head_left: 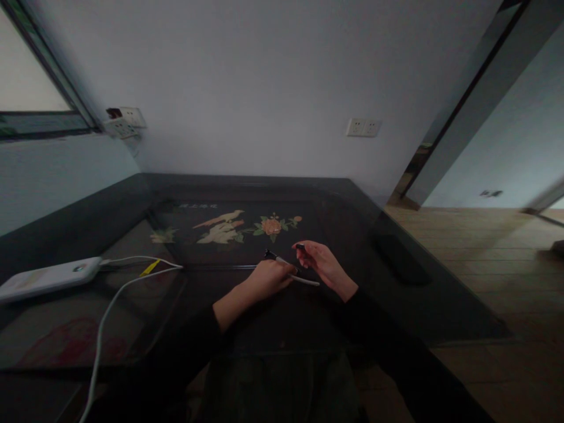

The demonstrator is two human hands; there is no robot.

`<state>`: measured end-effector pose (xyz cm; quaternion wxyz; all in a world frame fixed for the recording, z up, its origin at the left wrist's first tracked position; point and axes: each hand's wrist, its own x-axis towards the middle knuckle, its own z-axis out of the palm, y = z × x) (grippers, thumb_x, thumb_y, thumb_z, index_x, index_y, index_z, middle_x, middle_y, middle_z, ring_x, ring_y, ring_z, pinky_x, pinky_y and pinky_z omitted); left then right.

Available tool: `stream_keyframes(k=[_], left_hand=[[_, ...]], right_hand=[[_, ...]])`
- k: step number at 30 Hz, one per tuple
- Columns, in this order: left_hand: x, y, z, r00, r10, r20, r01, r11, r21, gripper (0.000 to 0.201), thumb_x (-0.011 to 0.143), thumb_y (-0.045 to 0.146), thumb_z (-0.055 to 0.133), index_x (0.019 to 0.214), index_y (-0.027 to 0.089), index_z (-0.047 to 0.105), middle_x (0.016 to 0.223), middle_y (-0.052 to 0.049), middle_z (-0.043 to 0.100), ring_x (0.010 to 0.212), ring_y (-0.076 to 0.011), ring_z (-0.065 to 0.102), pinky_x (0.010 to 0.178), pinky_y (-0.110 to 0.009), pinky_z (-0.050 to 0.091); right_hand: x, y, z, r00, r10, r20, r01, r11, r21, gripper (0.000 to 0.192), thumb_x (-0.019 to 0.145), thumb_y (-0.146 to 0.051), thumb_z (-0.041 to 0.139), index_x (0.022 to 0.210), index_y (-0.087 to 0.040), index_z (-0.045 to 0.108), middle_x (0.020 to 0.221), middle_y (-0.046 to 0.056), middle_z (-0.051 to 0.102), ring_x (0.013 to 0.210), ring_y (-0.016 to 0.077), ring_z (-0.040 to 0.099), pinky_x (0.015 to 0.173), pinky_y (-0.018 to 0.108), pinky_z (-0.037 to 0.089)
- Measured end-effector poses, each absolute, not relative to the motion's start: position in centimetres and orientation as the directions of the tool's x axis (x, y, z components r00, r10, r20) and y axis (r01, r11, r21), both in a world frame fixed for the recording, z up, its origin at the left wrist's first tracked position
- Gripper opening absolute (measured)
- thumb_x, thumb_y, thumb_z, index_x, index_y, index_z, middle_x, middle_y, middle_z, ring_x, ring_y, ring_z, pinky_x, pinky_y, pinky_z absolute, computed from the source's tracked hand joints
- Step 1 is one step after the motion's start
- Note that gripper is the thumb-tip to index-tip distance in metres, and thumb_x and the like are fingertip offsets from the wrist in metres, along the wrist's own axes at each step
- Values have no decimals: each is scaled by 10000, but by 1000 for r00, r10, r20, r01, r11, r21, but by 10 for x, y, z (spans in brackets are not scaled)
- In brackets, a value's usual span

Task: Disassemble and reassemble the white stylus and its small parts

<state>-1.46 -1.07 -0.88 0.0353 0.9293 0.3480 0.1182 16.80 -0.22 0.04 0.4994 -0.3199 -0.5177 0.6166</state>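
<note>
Here the left hand (268,277) is closing its grip around a slim white pen (294,269), pinching it near the middle; the pen's long axis is running from its dark tip, up and to the left, down toward the right; the right hand (324,264) is hovering just beside that lower end, its fingertips pinching a small dark cap (300,247), apart from the pen; both are working above the dark glass-topped desk (396,305); a white power bank (46,277) and its cable (110,305) are lying well off to the left.
</note>
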Motion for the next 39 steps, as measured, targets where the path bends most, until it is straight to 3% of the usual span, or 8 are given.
stream_keyframes(k=[5,11,15,18,28,32,35,39], left_hand=[[-13,-10,-7,749,635,190,635,-770,70,128,869,206,512,855,183,637,768,-79,688,697,-214,667,650,-283,470],[-10,-16,-5,744,637,202,658,-751,-55,124,878,218,500,887,159,609,784,-85,665,683,-205,651,617,-276,466],[-12,-19,2,745,626,231,655,-752,-77,113,871,218,508,905,177,608,881,-77,662,667,-174,634,562,-245,433],[-15,-20,7,727,634,265,668,-742,-57,117,875,228,514,920,182,611,808,-57,681,641,-168,632,560,-241,416],[-28,-16,5,568,421,708,628,-777,-41,177,929,260,476,962,186,634,674,-6,692,520,-101,569,555,-225,388],[-27,-17,5,489,515,704,621,-772,134,204,928,263,478,988,181,654,686,-15,700,554,-103,602,575,-213,425],[-21,-17,4,400,686,608,532,-714,455,190,900,263,514,995,193,663,832,-28,735,683,-124,663,649,-217,477],[-12,-18,7,296,867,400,182,-462,868,180,837,267,596,970,162,657,923,-56,736,805,-167,695,714,-246,516]], right_hand=[[169,-2,0,-288,949,127,-278,44,-960,397,732,-539,686,854,-161,701,683,11,588,549,90,493,481,222,363],[171,-2,1,-274,955,113,-309,23,-951,388,744,-524,686,878,-160,704,703,13,592,575,93,518,494,217,374],[172,-1,-2,-258,960,111,-352,14,-936,382,767,-517,666,890,-158,701,708,8,591,570,87,510,490,213,358],[170,-1,-4,-246,966,82,-370,-15,-929,385,775,-524,656,886,-158,700,702,5,588,567,86,511,498,215,363],[168,1,-6,-98,986,138,-500,71,-863,365,772,-532,658,882,-186,705,702,-5,569,588,93,496,521,235,373],[168,1,-5,-94,989,116,-476,57,-877,359,774,-525,655,893,-189,693,688,-7,571,566,94,485,511,241,360],[168,0,-4,-84,991,99,-446,52,-894,362,778,-529,646,894,-188,676,644,-17,565,531,92,470,499,242,347],[168,0,-4,-89,992,90,-446,41,-894,383,775,-540,643,914,-184,660,624,-16,577,544,104,508,505,242,357]])
